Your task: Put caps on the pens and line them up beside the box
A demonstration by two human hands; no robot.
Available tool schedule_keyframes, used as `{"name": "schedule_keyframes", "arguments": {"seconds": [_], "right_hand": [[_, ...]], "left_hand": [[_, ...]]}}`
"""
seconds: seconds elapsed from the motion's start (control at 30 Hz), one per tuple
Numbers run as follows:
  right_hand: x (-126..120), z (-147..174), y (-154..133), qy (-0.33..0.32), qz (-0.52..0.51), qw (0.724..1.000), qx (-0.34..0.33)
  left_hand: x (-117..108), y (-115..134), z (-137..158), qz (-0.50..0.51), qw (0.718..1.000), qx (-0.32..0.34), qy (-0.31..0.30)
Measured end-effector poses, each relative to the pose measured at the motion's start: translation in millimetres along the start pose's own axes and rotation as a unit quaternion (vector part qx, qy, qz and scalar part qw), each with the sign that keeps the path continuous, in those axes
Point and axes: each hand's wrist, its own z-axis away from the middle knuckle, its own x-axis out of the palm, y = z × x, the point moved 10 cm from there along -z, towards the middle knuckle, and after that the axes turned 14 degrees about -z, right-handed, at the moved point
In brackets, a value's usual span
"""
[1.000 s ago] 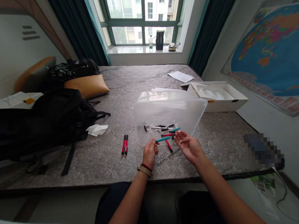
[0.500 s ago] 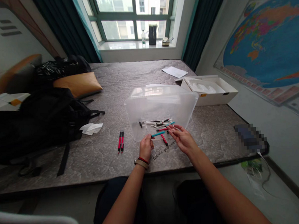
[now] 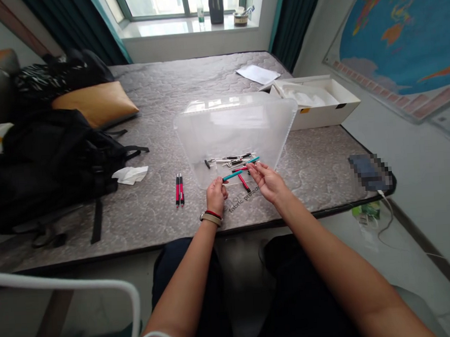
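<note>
My left hand (image 3: 216,192) is closed on one end of a teal pen barrel (image 3: 233,175), which points right toward my other hand. My right hand (image 3: 268,182) is close by, palm turned up and fingertips drawn together; whatever they pinch is too small to make out. Just beyond the fingers lie another teal barrel (image 3: 253,160) and several black, white and silver pen parts (image 3: 230,160), by a clear plastic box (image 3: 233,122). A red barrel (image 3: 244,183) rests between my hands. Two red-and-black pens (image 3: 179,190) lie side by side to the left.
A crumpled tissue (image 3: 131,175) and a black backpack (image 3: 56,158) are on the left. At the back right stands a white carton (image 3: 320,113), near a paper sheet (image 3: 258,74). A blurred dark device (image 3: 370,172) with a cable lies at the right edge.
The view has tilted down, so everything sits higher in the picture. My right fingertips have drawn closer together; my left hand still holds the teal barrel.
</note>
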Motion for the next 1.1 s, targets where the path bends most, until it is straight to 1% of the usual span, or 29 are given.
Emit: {"name": "schedule_keyframes", "arguments": {"seconds": [0.17, 0.27, 0.47, 0.63, 0.73, 0.93, 1.1], "right_hand": [[5, -4, 14, 0.004, -0.015, 0.997, 0.070], [8, -5, 16, -0.006, -0.017, 0.996, 0.088], [18, -1, 16, -0.059, 0.012, 0.994, 0.096], [22, 7, 18, -0.084, 0.014, 0.991, 0.106], [21, 9, 21, -0.081, 0.015, 0.990, 0.112], [16, 8, 24, -0.040, 0.003, 0.993, 0.108], [19, 7, 19, -0.051, 0.002, 0.996, 0.077]], "left_hand": [[-3, 0, -2, -0.006, 1.000, 0.008, 0.010], [-4, 1, -1, -0.010, 1.000, 0.014, 0.013], [-3, 3, -1, -0.010, 1.000, 0.012, 0.008], [-2, 3, 0, -0.010, 1.000, 0.007, 0.009], [-2, 3, 0, -0.015, 1.000, 0.009, 0.010], [-2, 3, -1, -0.023, 1.000, 0.008, 0.010], [-3, 1, -2, -0.020, 1.000, 0.002, 0.011]]}}
